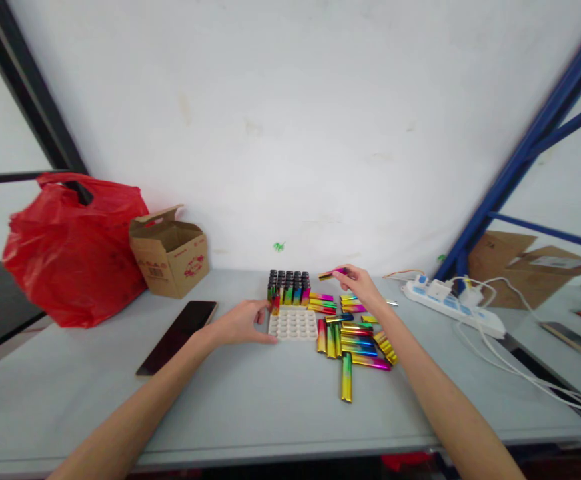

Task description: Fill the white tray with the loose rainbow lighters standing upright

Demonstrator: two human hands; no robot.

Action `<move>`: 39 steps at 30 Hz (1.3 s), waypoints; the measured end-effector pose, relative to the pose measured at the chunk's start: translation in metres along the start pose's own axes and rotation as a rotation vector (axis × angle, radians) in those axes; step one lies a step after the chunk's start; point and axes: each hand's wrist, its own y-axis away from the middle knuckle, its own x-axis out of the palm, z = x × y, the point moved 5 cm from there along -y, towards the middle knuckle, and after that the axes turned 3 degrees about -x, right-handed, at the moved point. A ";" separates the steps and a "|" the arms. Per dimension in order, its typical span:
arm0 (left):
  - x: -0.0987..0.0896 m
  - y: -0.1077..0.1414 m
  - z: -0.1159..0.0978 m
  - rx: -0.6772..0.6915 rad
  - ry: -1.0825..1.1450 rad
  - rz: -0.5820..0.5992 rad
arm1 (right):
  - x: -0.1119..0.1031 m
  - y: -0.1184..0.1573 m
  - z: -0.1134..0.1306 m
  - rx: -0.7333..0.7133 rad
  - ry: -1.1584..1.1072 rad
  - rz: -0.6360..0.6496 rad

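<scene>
My left hand (245,321) spans the left side of a white tray (293,335) with rows of round recesses. Its thumb lies at the near corner and its fingers curl at the far one, steadying the tray. One red and gold lighter (275,307) stands upright at the tray's far left corner, beside my fingertips. Directly behind, a block of black-topped, shiny lighters (289,288) stands upright in close rows. Raised to the right of that block, my right hand (357,280) pinches a gold and magenta lighter (331,274), held nearly level. Below it, several rainbow-coloured metallic lighters (355,339) lie loosely in a heap.
A dark phone (180,337) lies left of my left hand. Farther back are an open cardboard box (173,260) and a red plastic bag (75,253). A white power strip (453,308) with plugs and cables lies at the right, near a blue metal frame (515,153).
</scene>
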 end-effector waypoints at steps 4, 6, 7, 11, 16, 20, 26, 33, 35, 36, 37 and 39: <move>-0.001 0.001 -0.001 -0.019 -0.001 0.004 | 0.010 0.006 0.001 0.054 -0.335 -0.115; -0.001 0.001 -0.002 -0.031 -0.007 0.004 | 0.017 0.007 -0.002 0.106 -0.465 -0.141; -0.001 0.002 -0.002 -0.034 -0.010 0.004 | 0.020 0.008 -0.003 0.129 -0.512 -0.148; -0.002 0.002 -0.003 -0.025 -0.016 0.002 | 0.035 0.015 -0.003 0.197 -0.606 -0.092; -0.003 0.003 -0.005 -0.032 -0.011 0.004 | 0.050 0.022 0.006 0.171 -0.603 0.007; -0.004 0.004 -0.007 -0.052 -0.017 0.007 | 0.059 0.025 0.006 0.218 -0.502 0.017; -0.005 0.005 -0.007 -0.057 -0.018 -0.004 | 0.061 0.031 0.007 0.117 -0.120 -0.061; -0.003 0.004 -0.006 -0.044 -0.004 0.005 | 0.076 0.041 0.019 -0.051 0.256 -0.113; -0.003 0.005 -0.007 -0.041 -0.011 -0.005 | 0.080 0.043 0.022 -0.067 0.296 -0.113; -0.004 0.005 -0.007 -0.038 -0.015 -0.010 | 0.081 0.044 0.022 -0.070 0.306 -0.113; -0.004 0.005 -0.008 -0.038 -0.016 -0.013 | 0.082 0.045 0.023 -0.071 0.311 -0.115; -0.004 0.006 -0.009 -0.042 -0.013 -0.015 | 0.083 0.047 0.025 -0.082 0.310 -0.111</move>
